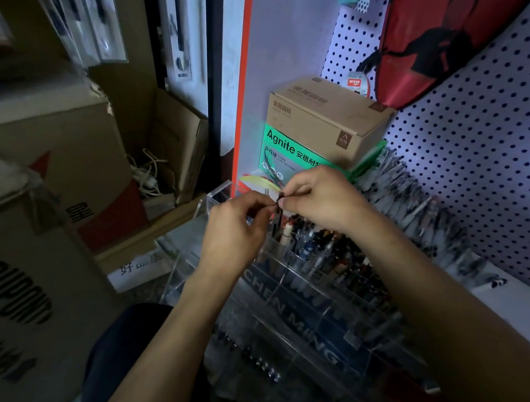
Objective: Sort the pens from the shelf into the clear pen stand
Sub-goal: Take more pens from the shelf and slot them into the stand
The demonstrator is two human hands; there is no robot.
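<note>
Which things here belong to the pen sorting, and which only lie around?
Job: black pen pinched by left hand and right hand; clear pen stand; loose pens on shelf.
Lying about: brown box, green Agnite box, cardboard cartons.

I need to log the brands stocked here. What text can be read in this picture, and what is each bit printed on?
"Agnite", then Chinese characters: green box.
"CHEN MING": blue strip on the clear pen stand.
Large dark letters, cut off and blurred: cardboard carton at left.
Brown box on top of the green box: Chinese print, too faint.
Handwritten paper slip: blurred.
Small red-and-white tag: too small.
</note>
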